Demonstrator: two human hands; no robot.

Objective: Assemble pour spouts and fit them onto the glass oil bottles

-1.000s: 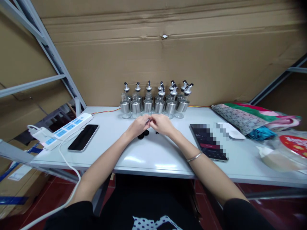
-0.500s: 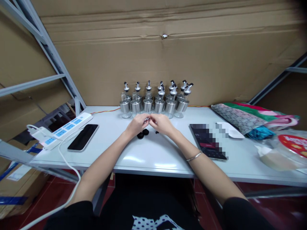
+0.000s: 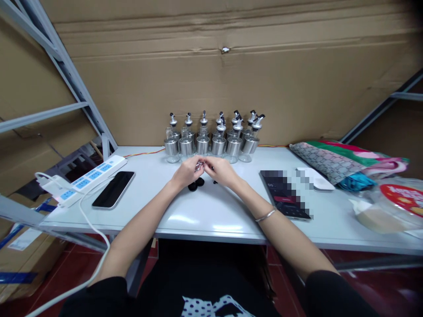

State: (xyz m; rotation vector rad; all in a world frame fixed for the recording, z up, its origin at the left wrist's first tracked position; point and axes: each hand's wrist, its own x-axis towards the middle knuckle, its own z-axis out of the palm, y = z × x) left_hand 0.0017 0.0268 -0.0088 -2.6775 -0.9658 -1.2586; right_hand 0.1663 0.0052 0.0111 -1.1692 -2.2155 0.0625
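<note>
My left hand (image 3: pixel 187 171) and my right hand (image 3: pixel 220 170) meet fingertip to fingertip over the table, both closed in a pinch. A small silvery piece (image 3: pixel 198 166) shows at my left fingers; its shape is mostly covered. By my right fingers a tiny dark bit (image 3: pixel 212 167) peeks out, too small to name. Round black parts (image 3: pixel 192 186) lie just below my left hand, and small black pieces (image 3: pixel 215 182) rest under my right. Behind the hands stand two rows of glass bottles with steel sleeves (image 3: pixel 202 145), most topped by pour spouts (image 3: pixel 238 124); some front-left ones have bare necks.
On the left are a power strip (image 3: pixel 87 179) with a plugged-in white charger, its cable (image 3: pixel 94 222) and a phone (image 3: pixel 114 189). To the right lie another phone (image 3: pixel 286 196), a white object (image 3: pixel 319 179), colourful fabric (image 3: pixel 350 160) and a roll of tape (image 3: pixel 390 211). Cardboard (image 3: pixel 165 79) walls the back.
The view has shifted slightly. My hands stay together, with small finger movements; a tiny dark bit now shows by my right fingers.
</note>
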